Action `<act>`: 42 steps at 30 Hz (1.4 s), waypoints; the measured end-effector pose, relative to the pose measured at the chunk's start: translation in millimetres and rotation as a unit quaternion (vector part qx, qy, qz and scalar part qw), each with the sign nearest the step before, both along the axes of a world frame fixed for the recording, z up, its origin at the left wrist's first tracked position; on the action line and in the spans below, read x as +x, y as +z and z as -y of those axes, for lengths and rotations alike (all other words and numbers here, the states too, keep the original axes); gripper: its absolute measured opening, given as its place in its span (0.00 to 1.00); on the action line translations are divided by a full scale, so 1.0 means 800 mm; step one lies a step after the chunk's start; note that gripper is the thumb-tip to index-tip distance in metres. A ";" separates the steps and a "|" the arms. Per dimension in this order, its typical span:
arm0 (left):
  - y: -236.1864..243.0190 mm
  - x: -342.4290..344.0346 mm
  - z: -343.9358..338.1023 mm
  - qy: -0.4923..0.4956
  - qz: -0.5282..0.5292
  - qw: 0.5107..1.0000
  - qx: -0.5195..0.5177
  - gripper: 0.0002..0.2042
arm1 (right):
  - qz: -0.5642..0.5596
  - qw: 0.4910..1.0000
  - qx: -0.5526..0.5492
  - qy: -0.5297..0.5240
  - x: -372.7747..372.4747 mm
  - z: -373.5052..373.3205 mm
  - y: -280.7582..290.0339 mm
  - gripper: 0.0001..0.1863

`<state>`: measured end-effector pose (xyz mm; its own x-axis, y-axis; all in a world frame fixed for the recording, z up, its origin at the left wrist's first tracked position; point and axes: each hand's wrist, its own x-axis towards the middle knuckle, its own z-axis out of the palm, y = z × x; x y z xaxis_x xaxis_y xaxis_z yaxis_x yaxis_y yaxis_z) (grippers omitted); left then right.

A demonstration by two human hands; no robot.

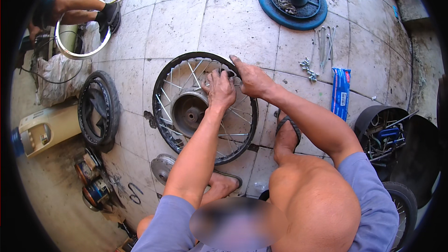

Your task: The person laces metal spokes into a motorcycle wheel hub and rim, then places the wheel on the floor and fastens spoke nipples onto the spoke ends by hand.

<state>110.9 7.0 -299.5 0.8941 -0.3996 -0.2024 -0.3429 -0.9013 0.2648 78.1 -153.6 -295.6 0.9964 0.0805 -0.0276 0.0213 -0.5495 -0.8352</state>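
A black spoked wheel rim (157, 94) lies on the tiled floor in front of me, with a grey drum hub (190, 112) in its middle. Silver spokes (233, 135) run between the two, some crossing at angles. My left hand (218, 89) is over the spokes just beside the hub, its fingers bent down among them; what they pinch is hidden. At the rim's upper right, my right hand (252, 77) is closed round the edge, with one finger stretched along the outside. Both hands are close together. A round metal hub part (162, 168) lies below the rim, near my left forearm.
Loose spokes (323, 46), small nipples (308, 68) and a blue packet (341, 94) lie right. Beyond stands a blue round base (293, 0). A tool container (382, 130) is at far right. Left are a tyre (99, 109) and another person's leg (84, 9) beside a silver rim (84, 56).
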 end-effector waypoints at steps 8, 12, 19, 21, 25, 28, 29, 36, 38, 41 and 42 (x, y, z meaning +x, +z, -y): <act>-0.005 0.004 0.007 0.005 -0.029 0.999 0.032 0.17 | -0.025 1.000 -0.006 0.002 0.003 0.000 0.015 0.39; 0.003 0.005 0.016 0.030 -0.056 0.996 0.058 0.19 | -0.074 0.997 -0.033 0.011 0.005 -0.003 0.020 0.36; -0.007 0.004 0.016 0.066 -0.034 0.997 0.036 0.19 | -0.006 1.000 0.004 0.011 0.005 -0.001 0.004 0.32; -0.004 0.003 0.007 0.035 -0.044 0.998 0.037 0.18 | -0.017 1.000 -0.014 0.019 0.003 0.001 0.006 0.32; 0.008 0.002 0.017 0.016 -0.092 0.993 0.065 0.18 | -0.052 0.997 -0.047 0.035 -0.002 -0.001 0.011 0.33; 0.012 -0.005 0.026 0.015 -0.089 0.994 0.065 0.17 | -0.038 0.998 -0.041 0.021 -0.009 -0.001 0.004 0.34; 0.015 -0.006 0.026 0.013 -0.089 0.993 0.078 0.17 | -0.037 0.998 -0.040 0.021 -0.010 -0.004 0.003 0.34; 0.017 -0.022 0.004 -0.032 -0.060 0.998 -0.001 0.16 | -0.154 0.982 0.039 -0.099 -0.024 0.001 0.034 0.18; 0.023 -0.020 -0.004 -0.045 -0.072 0.996 -0.029 0.16 | -0.186 0.975 0.049 -0.110 -0.027 0.004 0.063 0.11; 0.030 -0.022 -0.005 -0.068 -0.086 0.993 -0.052 0.16 | -0.116 0.988 0.017 -0.105 -0.041 0.001 0.053 0.12; 0.031 -0.023 -0.006 -0.079 -0.088 0.992 -0.046 0.16 | -0.116 0.988 0.017 -0.104 -0.042 0.002 0.052 0.12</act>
<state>92.2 12.0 -274.7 0.7732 -0.5556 -0.3058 -0.4192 -0.8095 0.4110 44.3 -155.3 -254.3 0.9585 -0.1206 -0.2585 -0.2838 -0.4938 -0.8219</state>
